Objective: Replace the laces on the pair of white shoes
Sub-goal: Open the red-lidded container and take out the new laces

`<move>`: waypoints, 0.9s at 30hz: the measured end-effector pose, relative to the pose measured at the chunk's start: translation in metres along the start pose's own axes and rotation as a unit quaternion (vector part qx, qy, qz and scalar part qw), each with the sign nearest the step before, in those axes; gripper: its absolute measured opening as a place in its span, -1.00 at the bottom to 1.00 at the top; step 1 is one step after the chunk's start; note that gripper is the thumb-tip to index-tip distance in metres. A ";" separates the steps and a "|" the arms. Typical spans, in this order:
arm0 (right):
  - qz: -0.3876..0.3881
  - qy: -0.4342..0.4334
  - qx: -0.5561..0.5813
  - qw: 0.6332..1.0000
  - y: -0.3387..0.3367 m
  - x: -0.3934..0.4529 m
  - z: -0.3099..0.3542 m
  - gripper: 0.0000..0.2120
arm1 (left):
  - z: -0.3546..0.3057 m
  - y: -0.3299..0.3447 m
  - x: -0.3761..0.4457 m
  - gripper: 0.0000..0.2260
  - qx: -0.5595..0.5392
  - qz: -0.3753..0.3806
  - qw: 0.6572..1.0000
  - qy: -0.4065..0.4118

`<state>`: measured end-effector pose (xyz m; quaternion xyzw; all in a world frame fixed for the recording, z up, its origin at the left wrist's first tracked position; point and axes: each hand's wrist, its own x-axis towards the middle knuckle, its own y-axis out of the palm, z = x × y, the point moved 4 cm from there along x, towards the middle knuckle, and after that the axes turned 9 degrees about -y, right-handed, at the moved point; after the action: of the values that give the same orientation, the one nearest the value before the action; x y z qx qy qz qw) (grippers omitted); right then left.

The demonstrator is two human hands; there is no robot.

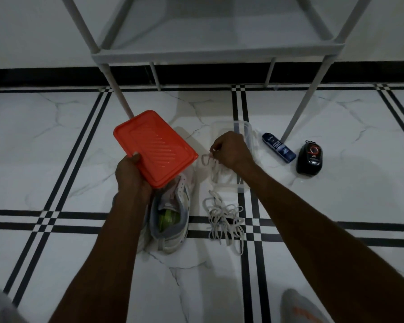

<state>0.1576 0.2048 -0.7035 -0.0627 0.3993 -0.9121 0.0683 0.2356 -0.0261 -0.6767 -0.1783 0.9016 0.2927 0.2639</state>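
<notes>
The left hand (pixel 132 176) gripped a rectangular orange plastic lid (pixel 154 148) above the white shoe (pixel 170 220); the right hand's (pixel 231 149) fingers (pixel 214 149) pinched a white lace (pixel 207 159) beside that lid, over the clear plastic box (pixel 245 131).

- Blue bottle (pixel 279 147): white print on its label, too small and blurred to read.
- Black container (pixel 309 158): red round emblem, wording unreadable.

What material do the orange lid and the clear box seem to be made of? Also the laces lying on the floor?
The orange lid looks like moulded plastic with a dull sheen: it has raised diagonal ribs and a stepped rim. The clear box seems to be transparent plastic, since the floor pattern shows through its walls. The laces on the floor look like flat woven fabric, limp and tangled; the exact fibre cannot be told.
</notes>
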 end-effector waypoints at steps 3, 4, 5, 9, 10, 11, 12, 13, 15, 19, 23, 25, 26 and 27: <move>-0.116 0.047 0.181 0.975 -0.038 -0.004 -0.002 -0.93 | 0.000 0.005 -0.002 -0.83 0.004 0.016 1.000 -0.005; -0.158 0.063 0.211 0.963 -0.049 -0.003 -0.007 -0.95 | 0.001 0.007 -0.003 -0.83 0.008 0.023 1.000 -0.004; -0.194 0.070 0.202 0.958 -0.057 -0.001 -0.013 -0.97 | 0.001 0.010 -0.003 -0.84 0.013 0.029 0.999 -0.005; -0.132 0.060 -0.037 0.989 -0.054 0.005 -0.036 -0.90 | 0.007 0.015 -0.002 -0.82 0.005 0.040 0.999 -0.030; -0.048 0.058 -0.095 0.993 -0.042 0.002 -0.038 -0.85 | 0.008 0.015 -0.001 -0.82 0.003 0.039 0.999 -0.032; 0.035 0.054 -0.127 0.990 -0.029 -0.003 -0.041 -0.80 | 0.009 0.016 -0.001 -0.82 0.003 0.038 0.999 -0.035; 0.088 0.048 -0.129 0.987 -0.020 -0.009 -0.043 -0.75 | 0.009 0.016 0.000 -0.82 0.003 0.037 0.999 -0.036; 0.097 0.040 -0.118 0.987 -0.018 -0.014 -0.043 -0.72 | 0.010 0.017 0.001 -0.82 0.002 0.038 0.999 -0.037; 0.021 0.041 -0.097 0.994 -0.031 -0.019 -0.047 -0.73 | 0.011 0.019 0.003 -0.82 -0.006 0.028 0.999 -0.036; -0.120 0.028 -0.015 0.992 -0.075 -0.024 -0.061 -0.83 | 0.020 0.026 0.005 -0.82 0.003 0.021 0.999 -0.043; -0.025 0.159 0.067 0.985 -0.080 -0.033 -0.093 -0.73 | 0.027 0.029 0.008 -0.77 0.002 -0.007 0.998 -0.055; 0.063 0.234 0.133 0.961 -0.064 -0.046 -0.099 -0.62 | 0.029 0.029 0.013 -0.72 -0.004 -0.011 0.998 -0.066; 0.083 0.246 0.148 0.954 -0.059 -0.051 -0.099 -0.63 | 0.031 0.029 0.014 -0.71 -0.007 -0.010 0.998 -0.069; 0.088 0.253 0.167 0.949 -0.056 -0.055 -0.098 -0.66 | 0.031 0.030 0.014 -0.71 -0.009 -0.008 0.997 -0.073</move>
<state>0.1907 0.3229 -0.7314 0.2176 0.2496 -0.9420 0.0543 0.2215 0.0138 -0.6936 -0.1664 0.8757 0.3113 0.3295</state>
